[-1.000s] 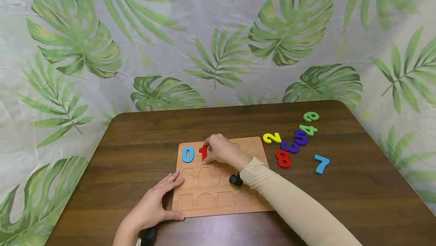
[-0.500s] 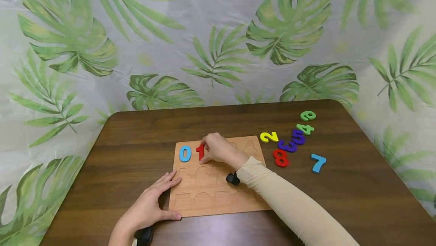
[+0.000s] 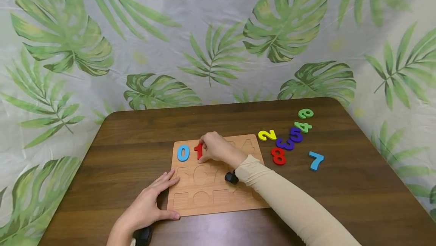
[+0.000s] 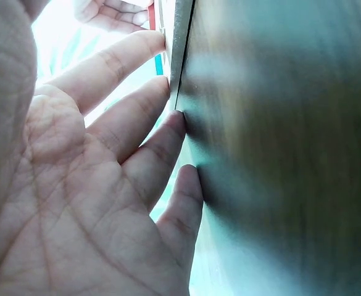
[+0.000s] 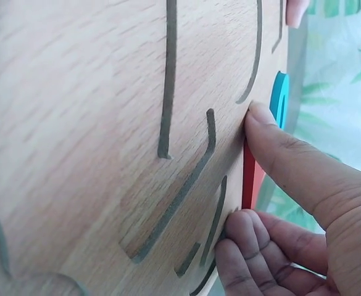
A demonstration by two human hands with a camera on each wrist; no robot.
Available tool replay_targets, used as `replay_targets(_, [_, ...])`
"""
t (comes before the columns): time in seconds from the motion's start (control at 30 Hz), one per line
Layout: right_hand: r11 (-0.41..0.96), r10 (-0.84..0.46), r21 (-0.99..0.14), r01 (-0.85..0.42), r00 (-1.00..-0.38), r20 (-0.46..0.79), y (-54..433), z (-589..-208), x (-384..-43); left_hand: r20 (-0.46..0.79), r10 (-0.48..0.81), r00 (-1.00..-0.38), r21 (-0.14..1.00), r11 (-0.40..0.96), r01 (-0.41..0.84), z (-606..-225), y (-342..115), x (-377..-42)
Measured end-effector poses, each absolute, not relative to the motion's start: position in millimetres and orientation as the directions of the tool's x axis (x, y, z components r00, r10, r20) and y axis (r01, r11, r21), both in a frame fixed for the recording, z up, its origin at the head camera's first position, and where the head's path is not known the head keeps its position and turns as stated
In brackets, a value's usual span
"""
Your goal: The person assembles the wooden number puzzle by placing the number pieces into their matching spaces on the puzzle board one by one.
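"Well, what can we read on the table [image 3: 136,136]?"

"Mostly digits. We have a blue 0 [image 3: 179,153] and a red 1 [image 3: 199,151] at the board [image 3: 190,181]. Off to its right we read a yellow 2 [image 3: 267,136], a purple 3 [image 3: 285,144], a purple 5 [image 3: 296,135], a green 4 [image 3: 303,127], a red 8 [image 3: 278,156] and a blue 7 [image 3: 317,159]. The farthest green piece [image 3: 305,117] could be a 6 or a 9 to us. Cut outlines give us 5, 6 and 7 in the middle row."

"Where do we find the 1, exactly?"

"In the far row, just right of the 0, pinched by the right hand [image 3: 214,148]: thumb at its foot, fingers at its top."

"And the left hand [image 3: 144,205]?"

"Released and spread, fingertips along the board's left edge, thumb at the near corner."

"What do the wrist views add for us?"

"From the right wrist we get the red piece edge-on between thumb and curled fingers, a side the head view hides. Whether it sits fully down in a recess, we cannot tell. From the left wrist we see the palm; the head view gives us only the back of that hand."

"Which way does our 1 point?"

"Its long axis runs near to far, roughly parallel to the 0's, with the top toward the leaf-printed curtain [image 3: 153,41]."
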State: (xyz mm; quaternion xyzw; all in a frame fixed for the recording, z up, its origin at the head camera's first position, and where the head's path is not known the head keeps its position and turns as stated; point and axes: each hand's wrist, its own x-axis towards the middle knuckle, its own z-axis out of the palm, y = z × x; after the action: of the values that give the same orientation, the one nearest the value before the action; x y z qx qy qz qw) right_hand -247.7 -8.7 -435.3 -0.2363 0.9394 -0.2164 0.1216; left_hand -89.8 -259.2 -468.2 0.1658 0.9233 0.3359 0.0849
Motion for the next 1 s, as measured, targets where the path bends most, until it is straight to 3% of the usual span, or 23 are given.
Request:
replay_targets(0.43, [0.754,-0.554,-0.480,-0.448,-0.827,-0.099,2.5,-430.3,-252.0,-0.072,0.358,-0.931,0.656,0.720,0.226,-466.1,-259.6,-90.2])
replay_targets(1.0, [0.741,-0.560,-0.528,-0.415,-0.816,-0.146,75.5,-406.2,-278.7,-0.067,0.348,-0.935,0.656,0.722,0.222,-466.8,-257.5,-88.3])
